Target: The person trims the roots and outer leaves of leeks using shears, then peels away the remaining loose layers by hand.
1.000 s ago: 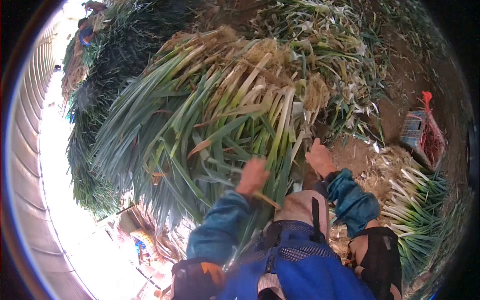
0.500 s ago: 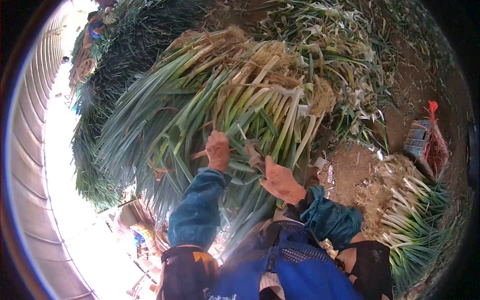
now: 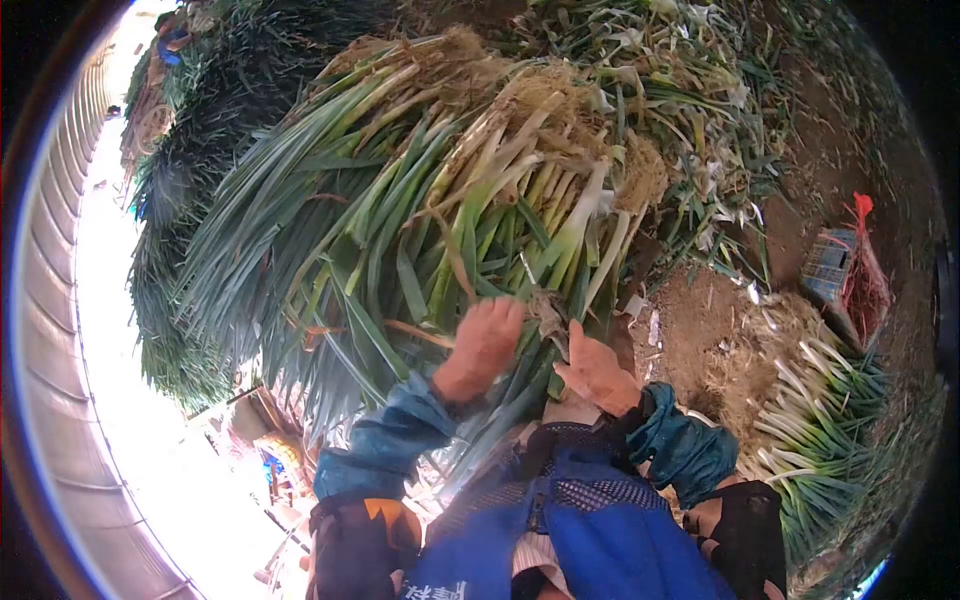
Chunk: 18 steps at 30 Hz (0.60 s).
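A big heap of long green onions point(image 3: 400, 200) lies before me, rooted ends up and to the right, leaves trailing down-left. My left hand point(image 3: 485, 345) is closed low on the heap, its fingers curled at the green onion leaves; the grip itself is partly hidden. Just right of it, my right hand point(image 3: 600, 372) is closed around a small tool point(image 3: 547, 314) with a brown wrapped handle and a thin pale tip pointing up. A thick white-stemmed green onion point(image 3: 577, 225) lies above the tool's tip.
Stripped green onions point(image 3: 820, 410) lie in a row at the right. Beyond them stands a blue crate point(image 3: 830, 265) with a red net bag point(image 3: 866, 290). Discarded leaves point(image 3: 690, 130) cover the ground at the back. A darker green heap point(image 3: 230, 120) and another person point(image 3: 170, 45) are at upper left.
My left hand has moved right and toward me, closer to my right hand. My right hand and the tool have shifted slightly right and nearer my body.
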### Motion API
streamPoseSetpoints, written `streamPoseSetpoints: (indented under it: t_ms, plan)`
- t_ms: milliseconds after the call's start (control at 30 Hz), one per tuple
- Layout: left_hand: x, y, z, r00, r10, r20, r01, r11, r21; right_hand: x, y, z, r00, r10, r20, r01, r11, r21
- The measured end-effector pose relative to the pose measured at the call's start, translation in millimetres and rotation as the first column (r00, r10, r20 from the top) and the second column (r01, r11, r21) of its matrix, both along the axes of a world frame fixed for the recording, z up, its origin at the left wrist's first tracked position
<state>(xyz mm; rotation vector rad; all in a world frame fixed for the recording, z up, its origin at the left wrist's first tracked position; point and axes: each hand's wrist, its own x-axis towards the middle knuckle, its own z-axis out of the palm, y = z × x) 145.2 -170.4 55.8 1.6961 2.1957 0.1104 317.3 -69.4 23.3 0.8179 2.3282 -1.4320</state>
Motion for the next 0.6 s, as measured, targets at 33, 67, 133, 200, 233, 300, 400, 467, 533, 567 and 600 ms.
streamPoseSetpoints:
  t_ms: [33, 67, 133, 200, 233, 300, 400, 467, 533, 567, 600]
  plan:
    - [-18, 11, 9, 0.992, 0.031, 0.125, -0.07, 0.943, 0.325, -3, -2, -3, 0.996, 0.009, -0.084, -0.007, 1.0, 0.021]
    - [-37, 16, -5, 0.945, 0.109, 0.309, -0.239, 0.872, 0.426, -6, -6, -8, 0.986, 0.018, -0.168, -0.011, 0.999, 0.043]
    - [-70, 23, -21, 0.766, 0.346, 0.542, -0.579, 0.737, 0.348, -14, -12, -8, 0.961, 0.053, -0.273, -0.033, 0.997, 0.075]
    - [-92, 24, -34, 0.697, 0.552, 0.458, -0.701, 0.658, 0.273, -29, -18, -2, 0.943, 0.098, -0.318, -0.067, 0.992, 0.107]
    - [-100, 15, -55, 0.736, 0.583, 0.344, -0.676, 0.658, 0.332, -38, -19, 3, 0.96, 0.098, -0.261, -0.085, 0.994, 0.063]
    - [-110, -1, -87, 0.783, 0.597, 0.175, -0.608, 0.672, 0.424, -62, -13, 13, 0.983, 0.109, -0.15, -0.114, 0.993, -0.027]
    - [-114, -11, -104, 0.82, 0.57, 0.062, -0.544, 0.74, 0.396, -87, -3, -22, 0.995, 0.01, -0.096, -0.007, 1.0, 0.027]
    - [-118, -5, -96, 0.819, 0.573, 0.034, -0.567, 0.798, 0.205, -93, 13, -33, 0.996, -0.057, -0.072, 0.06, 0.997, 0.047]
    - [-122, 2, -86, 0.832, 0.548, -0.091, -0.543, 0.837, 0.071, -90, 20, -18, 0.993, -0.078, -0.086, 0.085, 0.993, 0.087]
    - [-123, 7, -80, 0.837, 0.526, -0.15, -0.532, 0.847, 0.002, -83, 17, -8, 0.993, -0.056, -0.105, 0.065, 0.994, 0.087]
    - [-122, 19, -64, 0.812, 0.572, -0.118, -0.583, 0.803, -0.124, -73, 13, 0, 0.992, -0.033, -0.125, 0.045, 0.994, 0.095]
